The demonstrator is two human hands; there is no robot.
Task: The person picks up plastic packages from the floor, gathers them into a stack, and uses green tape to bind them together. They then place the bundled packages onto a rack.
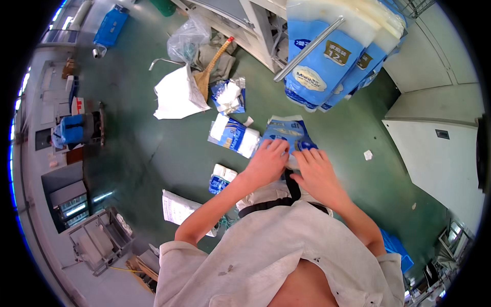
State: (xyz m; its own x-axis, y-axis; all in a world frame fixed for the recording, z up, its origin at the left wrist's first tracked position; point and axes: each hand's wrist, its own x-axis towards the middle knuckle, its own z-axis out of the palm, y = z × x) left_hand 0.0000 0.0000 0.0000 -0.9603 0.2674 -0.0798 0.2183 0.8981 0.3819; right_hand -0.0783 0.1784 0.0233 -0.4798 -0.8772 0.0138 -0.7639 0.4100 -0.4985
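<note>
A blue and white plastic packaging bag (287,132) hangs in front of my waist. My left hand (267,162) has its fingers curled on the near left edge of the bag. On the other side, my right hand (318,170) pinches the near right edge, thumb turned inward. Both hands are close together, with a narrow gap between the fingertips. The fingers partly hide the near end of the bag, and its contents cannot be made out. Below the hands a black strap (293,185) runs down to my waist.
On the green floor lie blue and white packages (235,135), a crumpled wrapper (229,97), a white sack (179,94), a broom (215,64) and a clear plastic bag (190,38). Large blue packs (312,61) stand far right beside a metal bar (309,48). A white cabinet (434,158) is at right.
</note>
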